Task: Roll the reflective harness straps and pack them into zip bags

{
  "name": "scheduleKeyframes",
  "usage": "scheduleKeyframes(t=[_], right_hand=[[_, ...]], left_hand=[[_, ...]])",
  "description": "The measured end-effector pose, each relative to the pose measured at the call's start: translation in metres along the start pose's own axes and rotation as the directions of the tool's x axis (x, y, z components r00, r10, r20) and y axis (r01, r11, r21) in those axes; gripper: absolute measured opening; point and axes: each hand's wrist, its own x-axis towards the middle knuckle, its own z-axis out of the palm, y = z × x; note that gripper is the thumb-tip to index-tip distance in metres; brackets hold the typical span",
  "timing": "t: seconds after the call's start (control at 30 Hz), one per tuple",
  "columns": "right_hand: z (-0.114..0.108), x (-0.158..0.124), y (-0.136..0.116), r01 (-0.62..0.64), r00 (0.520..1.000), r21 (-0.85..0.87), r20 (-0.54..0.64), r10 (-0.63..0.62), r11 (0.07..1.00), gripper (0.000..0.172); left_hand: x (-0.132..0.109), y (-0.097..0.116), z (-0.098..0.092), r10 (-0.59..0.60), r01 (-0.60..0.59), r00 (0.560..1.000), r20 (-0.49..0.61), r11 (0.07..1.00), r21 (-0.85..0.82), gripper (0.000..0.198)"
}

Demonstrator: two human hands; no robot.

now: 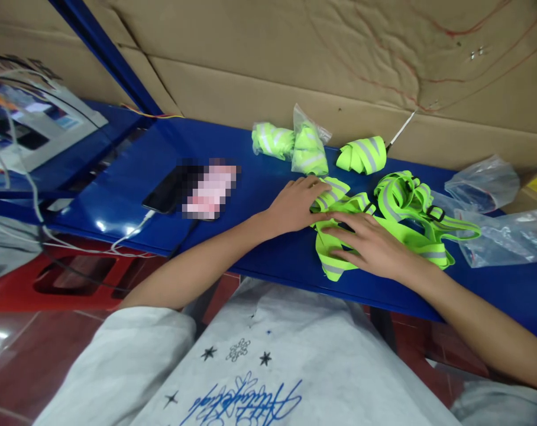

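Slack of a reflective strap (332, 266) is lying toward the front edge of the blue table (268, 264). Over it the right hand (366, 241) is spreading its fingers; whether its thumb is pinching the band, I cannot tell. Just beyond, the left hand (300, 204) is curling round a gathered part, so this piece is looking only partly bundled. Toward the table's right end, more strap with a black buckle (436, 213) is sprawling in loops, looking ungathered; whether it is joining the held piece is unclear. Beside it, see-through bags (512, 238) are lying slack, seemingly unfilled. Along the back edge, a rolled strap (364, 155) is sitting wound but unbagged, while left of it two bagged bundles (311, 152) are resting side by side, looking finished.
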Motion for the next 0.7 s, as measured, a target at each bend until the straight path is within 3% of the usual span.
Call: scheduleKeyframes(t=[0.07,0.13,0.2,0.27,0.3,0.33,0.37,0.4,0.43,0.47,0.53,0.57,0.63,0.7], right_hand=[[0.001,-0.001,0.004,0.001,1.000,-0.001,-0.009,-0.001,1.000,0.035],[-0.001,-0.003,0.010,0.025,0.999,0.033,-0.033,-0.024,0.999,0.029],[-0.006,-0.005,0.016,0.056,0.998,0.090,-0.037,-0.053,0.994,0.020],[-0.013,-0.006,0.020,0.071,0.998,0.133,-0.007,-0.070,0.989,0.021],[-0.016,-0.006,0.019,0.065,0.998,0.136,-0.001,-0.065,0.989,0.025],[-0.018,-0.007,0.018,0.052,0.999,0.125,-0.017,-0.050,0.991,0.025],[-0.019,-0.007,0.016,0.035,0.998,0.110,-0.055,-0.029,0.993,0.021],[-0.019,-0.007,0.012,0.017,0.994,0.097,-0.113,-0.006,0.995,0.013],[-0.018,-0.007,0.008,0.003,0.984,0.092,-0.177,0.013,0.996,0.016],[-0.015,-0.006,0.004,0.001,0.974,0.095,-0.226,0.021,0.995,0.032],[-0.008,-0.005,-0.003,0.040,0.975,0.105,-0.223,-0.016,0.994,0.057],[-0.004,-0.005,-0.005,0.074,0.983,0.105,-0.177,-0.055,0.992,0.059],[0.001,-0.003,-0.009,0.152,0.988,0.106,-0.057,-0.146,0.983,0.051],[0.001,0.000,-0.010,0.195,0.980,0.144,0.020,-0.200,0.970,0.037]], left_hand=[[0.003,-0.005,-0.004,-0.004,-0.001,1.000,-0.022,0.974,-0.226,0.050],[0.005,-0.008,-0.008,-0.092,0.064,0.995,-0.029,0.853,-0.519,0.044],[0.008,-0.009,-0.013,-0.267,0.212,0.962,0.063,0.577,-0.789,0.037],[0.011,-0.010,-0.018,-0.408,0.317,0.892,0.194,0.261,-0.912,0.031],[0.012,-0.011,-0.020,-0.447,0.342,0.861,0.243,0.155,-0.927,0.031],[0.013,-0.012,-0.022,-0.466,0.361,0.841,0.274,0.107,-0.926,0.033],[0.013,-0.013,-0.022,-0.479,0.376,0.832,0.279,0.118,-0.919,0.037],[0.013,-0.013,-0.022,-0.486,0.380,0.837,0.251,0.188,-0.906,0.041],[0.013,-0.013,-0.021,-0.484,0.359,0.857,0.176,0.316,-0.878,0.045],[0.011,-0.012,-0.019,-0.460,0.302,0.887,0.049,0.495,-0.814,0.050],[0.006,-0.010,-0.014,-0.262,0.103,0.931,-0.253,0.856,-0.506,0.057],[0.004,-0.009,-0.012,-0.094,-0.010,0.940,-0.329,0.953,-0.302,0.058],[-0.001,-0.007,-0.008,0.180,-0.191,0.949,-0.260,0.982,-0.015,0.052],[-0.002,-0.007,-0.007,0.274,-0.271,0.959,-0.076,0.961,0.046,0.040]])
